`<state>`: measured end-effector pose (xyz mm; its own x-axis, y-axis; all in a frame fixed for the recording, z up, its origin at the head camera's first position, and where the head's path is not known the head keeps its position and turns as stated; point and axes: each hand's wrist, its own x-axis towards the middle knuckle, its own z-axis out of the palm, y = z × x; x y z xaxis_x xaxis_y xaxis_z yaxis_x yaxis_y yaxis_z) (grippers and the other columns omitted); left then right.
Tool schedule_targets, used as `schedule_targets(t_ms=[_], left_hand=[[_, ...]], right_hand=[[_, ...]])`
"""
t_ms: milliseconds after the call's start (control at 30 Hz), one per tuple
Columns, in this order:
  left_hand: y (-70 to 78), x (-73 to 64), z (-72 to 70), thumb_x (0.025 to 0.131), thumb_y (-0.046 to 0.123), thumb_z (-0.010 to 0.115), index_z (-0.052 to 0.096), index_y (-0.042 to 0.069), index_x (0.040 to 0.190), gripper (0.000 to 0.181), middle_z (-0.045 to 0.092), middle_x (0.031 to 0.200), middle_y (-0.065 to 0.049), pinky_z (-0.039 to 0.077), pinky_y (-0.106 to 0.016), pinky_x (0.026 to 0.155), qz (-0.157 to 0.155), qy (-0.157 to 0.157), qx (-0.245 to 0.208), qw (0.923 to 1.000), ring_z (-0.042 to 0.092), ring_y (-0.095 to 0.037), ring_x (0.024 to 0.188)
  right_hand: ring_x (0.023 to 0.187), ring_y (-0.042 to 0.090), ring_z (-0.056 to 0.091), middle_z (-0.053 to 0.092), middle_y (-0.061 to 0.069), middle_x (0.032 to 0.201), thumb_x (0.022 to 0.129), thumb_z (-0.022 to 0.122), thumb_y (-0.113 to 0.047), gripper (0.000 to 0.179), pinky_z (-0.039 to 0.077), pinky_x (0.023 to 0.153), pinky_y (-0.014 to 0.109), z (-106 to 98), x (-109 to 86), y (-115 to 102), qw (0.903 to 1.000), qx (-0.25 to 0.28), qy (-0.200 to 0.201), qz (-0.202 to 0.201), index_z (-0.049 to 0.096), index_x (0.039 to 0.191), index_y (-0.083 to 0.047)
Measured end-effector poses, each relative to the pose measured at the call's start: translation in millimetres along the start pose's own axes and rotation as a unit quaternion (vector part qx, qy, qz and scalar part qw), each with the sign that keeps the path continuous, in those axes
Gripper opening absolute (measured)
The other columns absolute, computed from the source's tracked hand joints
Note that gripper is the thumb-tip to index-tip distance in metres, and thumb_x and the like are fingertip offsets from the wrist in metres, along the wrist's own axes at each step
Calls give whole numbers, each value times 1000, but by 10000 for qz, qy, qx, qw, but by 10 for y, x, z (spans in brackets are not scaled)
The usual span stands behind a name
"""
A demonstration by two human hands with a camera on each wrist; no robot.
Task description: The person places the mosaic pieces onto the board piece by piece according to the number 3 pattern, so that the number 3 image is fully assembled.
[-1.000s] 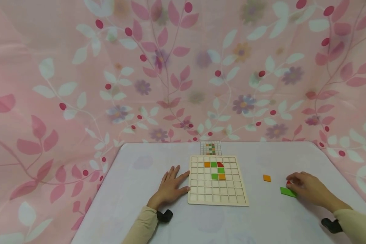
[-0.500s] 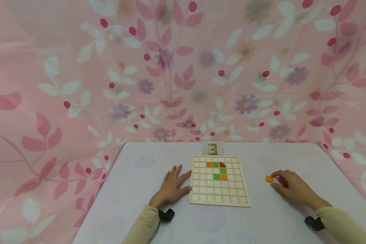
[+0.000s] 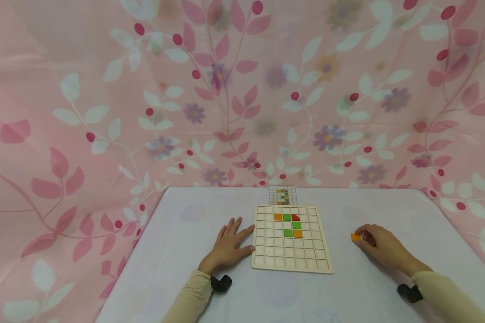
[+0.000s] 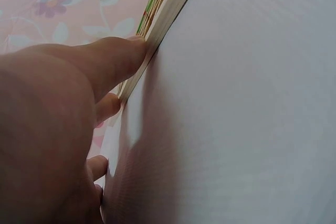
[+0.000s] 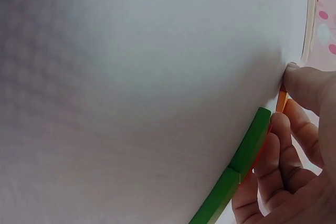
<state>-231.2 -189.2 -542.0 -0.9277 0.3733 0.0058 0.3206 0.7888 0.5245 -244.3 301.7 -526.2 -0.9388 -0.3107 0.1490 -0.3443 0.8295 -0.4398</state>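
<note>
My left hand [image 3: 227, 246] lies spread on the table, thumb and index fingertip at the left edge of a pale wooden grid board [image 3: 275, 268]. In the left wrist view the thumb [image 4: 118, 61] presses against the board's side. Right of the board, my right hand [image 3: 384, 249] pinches an orange square tile [image 3: 355, 237] between thumb and index finger. The right wrist view shows the orange tile [image 5: 282, 99] edge-on at the thumb tip. Green tiles [image 5: 251, 141] with a sliver of red behind them lie beside the curled other fingers; the hand hides them in the head view.
Set in the board are an orange tile [image 3: 278, 217], several green tiles [image 3: 297, 225], a red rounded piece [image 3: 295, 218] and another orange tile [image 3: 297, 233]. A printed pattern card [image 3: 283, 195] lies behind the board. A pink floral curtain [image 3: 226, 112] hangs past the table's far edge.
My right hand has moved left from the red and green pieces to the orange tile, which has shifted slightly left. My left hand stays at the board's edge.
</note>
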Motion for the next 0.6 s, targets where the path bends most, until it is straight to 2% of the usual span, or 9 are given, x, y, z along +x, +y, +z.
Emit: schedule_targets(t_ms=[233,400,533,600], left_hand=[[3,-4,-1,104,48,63,48,23,162,65,20,176,-21,9,-69,129,70,35,-36,10000,8,-47,164],[-10,-5,7,103,49,62,48,22,161,65,21,175,-23,8,-72,127,173,133,-89,9997,9,-49,163],[-11,-3,9,104,49,62,48,22,161,65,21,175,-23,9,-71,127,155,108,-60,9998,9,-49,163],[-9,-1,10,104,48,62,47,23,162,65,20,176,-21,9,-70,128,92,51,-28,9999,8,-47,164]], right_hand=[[73,3,45,56,-5,86,93,84,-20,30,43,62,21,-22,-53,-3,9997,156,-165,-31,70,116,-6],[77,1,49,58,-6,91,89,87,-28,43,47,65,21,-107,-137,28,9984,326,-383,-241,67,122,-8],[87,0,56,65,-9,102,80,94,-32,53,54,74,24,-192,-225,89,9977,15,-223,-643,68,122,-11],[91,1,58,66,-10,106,76,97,-31,53,56,78,27,-239,-275,120,9970,-172,-145,-743,69,118,-14]])
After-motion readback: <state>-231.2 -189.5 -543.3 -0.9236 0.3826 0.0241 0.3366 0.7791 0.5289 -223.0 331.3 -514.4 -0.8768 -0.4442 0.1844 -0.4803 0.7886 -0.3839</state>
